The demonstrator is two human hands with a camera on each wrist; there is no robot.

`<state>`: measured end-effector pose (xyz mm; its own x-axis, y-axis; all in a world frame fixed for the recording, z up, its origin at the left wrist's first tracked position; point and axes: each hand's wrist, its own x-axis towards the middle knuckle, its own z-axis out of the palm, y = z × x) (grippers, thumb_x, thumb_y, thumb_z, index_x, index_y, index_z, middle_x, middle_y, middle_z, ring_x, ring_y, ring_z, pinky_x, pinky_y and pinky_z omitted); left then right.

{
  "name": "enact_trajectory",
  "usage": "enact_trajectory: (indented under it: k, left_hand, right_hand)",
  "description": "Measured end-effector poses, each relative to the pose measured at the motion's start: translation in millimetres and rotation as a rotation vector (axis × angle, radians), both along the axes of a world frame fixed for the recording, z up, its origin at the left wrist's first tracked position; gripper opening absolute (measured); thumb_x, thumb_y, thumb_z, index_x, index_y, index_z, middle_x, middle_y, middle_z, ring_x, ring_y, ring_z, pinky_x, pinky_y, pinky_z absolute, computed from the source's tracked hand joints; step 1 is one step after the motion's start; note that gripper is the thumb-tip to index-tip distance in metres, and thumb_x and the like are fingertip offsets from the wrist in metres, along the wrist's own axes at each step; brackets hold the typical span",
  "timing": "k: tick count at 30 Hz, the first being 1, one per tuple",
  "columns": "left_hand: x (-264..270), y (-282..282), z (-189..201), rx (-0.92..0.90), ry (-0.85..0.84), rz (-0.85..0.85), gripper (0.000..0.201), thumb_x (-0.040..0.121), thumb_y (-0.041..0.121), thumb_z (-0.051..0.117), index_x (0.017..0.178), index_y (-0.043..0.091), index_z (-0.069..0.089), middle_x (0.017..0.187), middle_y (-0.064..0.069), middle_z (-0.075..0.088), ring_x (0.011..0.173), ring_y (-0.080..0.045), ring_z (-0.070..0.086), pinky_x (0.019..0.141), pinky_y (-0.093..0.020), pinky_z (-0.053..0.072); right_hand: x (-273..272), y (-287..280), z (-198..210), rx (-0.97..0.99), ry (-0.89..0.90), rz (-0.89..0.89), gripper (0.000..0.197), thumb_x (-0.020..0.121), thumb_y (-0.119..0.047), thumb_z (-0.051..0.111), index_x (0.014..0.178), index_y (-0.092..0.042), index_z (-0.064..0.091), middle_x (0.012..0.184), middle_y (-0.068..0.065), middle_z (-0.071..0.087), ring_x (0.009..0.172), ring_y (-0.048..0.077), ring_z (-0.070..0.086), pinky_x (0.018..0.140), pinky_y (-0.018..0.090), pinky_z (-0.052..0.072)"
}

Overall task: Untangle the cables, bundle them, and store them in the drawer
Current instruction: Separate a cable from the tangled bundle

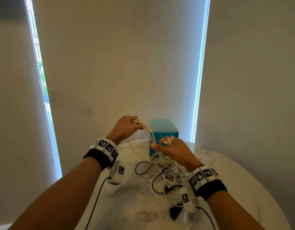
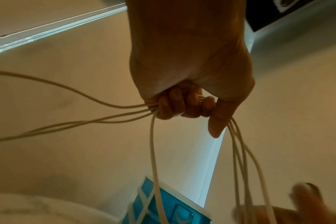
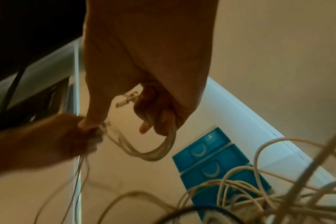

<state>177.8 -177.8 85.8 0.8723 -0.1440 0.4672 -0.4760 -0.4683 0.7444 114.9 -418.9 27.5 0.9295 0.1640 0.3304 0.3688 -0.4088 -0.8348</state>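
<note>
A white cable is looped into several strands and stretched between both hands above the table. My left hand is raised and grips the upper end of the loops in a fist; the strands hang down from it. My right hand is lower and to the right, its fingers curled round the other end of the loops, with white connectors sticking out by the fingers. A tangled pile of white and dark cables lies on the table under my right hand. The blue drawer unit stands behind, its drawers closed.
The round white marble table ends close to the wall and blinds behind the drawer unit. A dark plug lies near the front of the pile. Black leads from the wrist cameras hang over the table's near part.
</note>
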Motion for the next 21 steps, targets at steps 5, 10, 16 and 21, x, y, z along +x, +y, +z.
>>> enact_trajectory:
  k: [5,10,16,21]
  left_hand:
    - [-21.0,-28.4,18.5,0.087,-0.067,-0.055,0.008,0.082,0.010,0.076,0.076,0.012,0.070,0.077,-0.007,0.073,0.070,-0.012,0.059,0.072,-0.039,0.054]
    - [-16.9,-24.3,29.7,-0.005,-0.141,-0.044,0.013,0.082,0.007,0.077,0.076,0.011,0.066,0.068,0.000,0.064,0.065,-0.009,0.051,0.069,-0.035,0.047]
    - [-7.4,-13.3,20.3,-0.123,-0.113,0.026,0.055,0.085,0.036,0.088,0.129,0.025,0.058,0.116,0.009,0.064,0.102,-0.007,0.060,0.087,-0.026,0.051]
    - [-22.7,-31.0,1.0,-0.326,0.172,-0.312,0.053,0.096,0.035,0.078,0.142,0.020,0.057,0.134,-0.007,0.069,0.113,-0.018,0.072,0.084,-0.032,0.062]
  right_hand:
    - [24.2,46.7,-21.9,-0.459,0.024,-0.109,0.060,0.072,-0.075,0.083,0.097,-0.021,0.073,0.095,-0.005,0.076,0.091,0.014,0.071,0.083,0.031,0.060]
    - [37.9,47.7,5.9,-0.532,-0.013,-0.188,0.039,0.089,-0.055,0.079,0.097,-0.017,0.076,0.090,0.001,0.075,0.086,0.018,0.072,0.085,0.037,0.063]
    - [32.9,20.2,71.0,-0.267,-0.262,-0.325,0.040,0.105,-0.051,0.055,0.084,-0.030,0.081,0.091,-0.006,0.077,0.079,0.019,0.071,0.084,0.044,0.061]
    - [34.2,21.9,92.5,-0.282,-0.297,-0.328,0.035,0.105,-0.040,0.051,0.082,-0.029,0.074,0.094,-0.001,0.077,0.086,0.024,0.068,0.087,0.044,0.057]
